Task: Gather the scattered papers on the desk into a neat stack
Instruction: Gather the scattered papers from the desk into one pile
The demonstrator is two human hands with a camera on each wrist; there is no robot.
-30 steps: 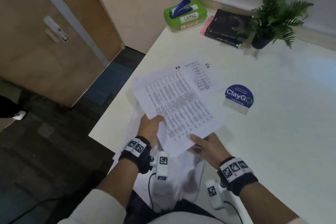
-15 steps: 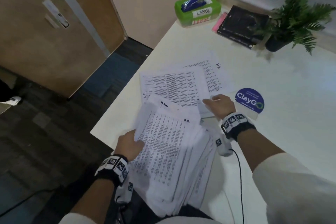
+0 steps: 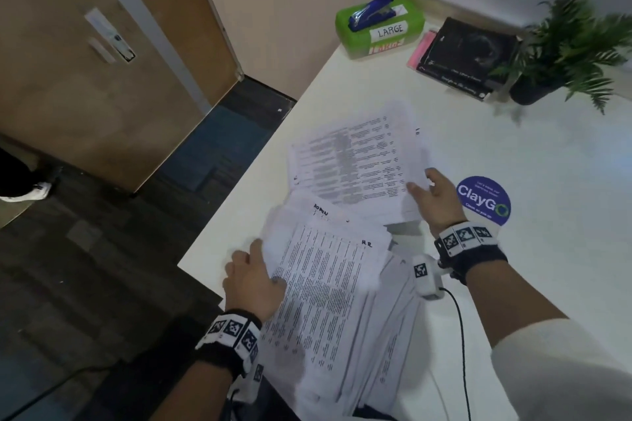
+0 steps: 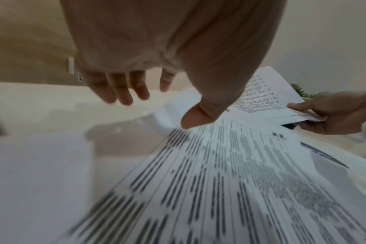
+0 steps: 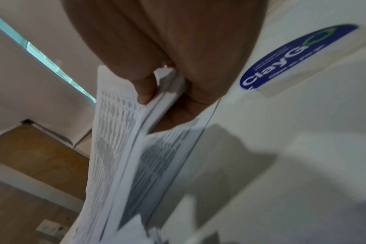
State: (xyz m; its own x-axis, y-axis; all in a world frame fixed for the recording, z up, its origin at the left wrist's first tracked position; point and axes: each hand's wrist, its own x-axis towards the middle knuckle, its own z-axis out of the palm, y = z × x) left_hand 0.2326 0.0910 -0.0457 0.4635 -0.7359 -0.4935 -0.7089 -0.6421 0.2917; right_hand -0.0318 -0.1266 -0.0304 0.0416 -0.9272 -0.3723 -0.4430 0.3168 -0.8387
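Observation:
A thick, fanned bundle of printed papers [image 3: 328, 301] lies at the desk's near edge and hangs over it toward me. My left hand [image 3: 268, 261] is at its left side. In the left wrist view the thumb [image 4: 196, 115] presses on the bundle [image 4: 230, 173] while the fingers [image 4: 119, 92] stretch out straight above the desk. Farther out, a second batch of printed sheets [image 3: 359, 164] is raised at its right corner, where my right hand [image 3: 420, 181] pinches it. The right wrist view shows this hand [image 5: 161, 105] with the thumb on top of the sheets [image 5: 115, 132] and the fingers beneath.
The white desk [image 3: 513, 284] ends in a drop to the floor on the left. A blue ClayGo sticker [image 3: 484, 200] lies just right of my right hand. A green box [image 3: 379, 41] with a blue stapler [image 3: 371, 12], black books [image 3: 468, 55] and a potted plant [image 3: 574, 44] stand at the back.
My right hand let go of the bundle, reached to the far sheets and has now lifted their right corner. The left hand has brought the bundle farther onto the desk.

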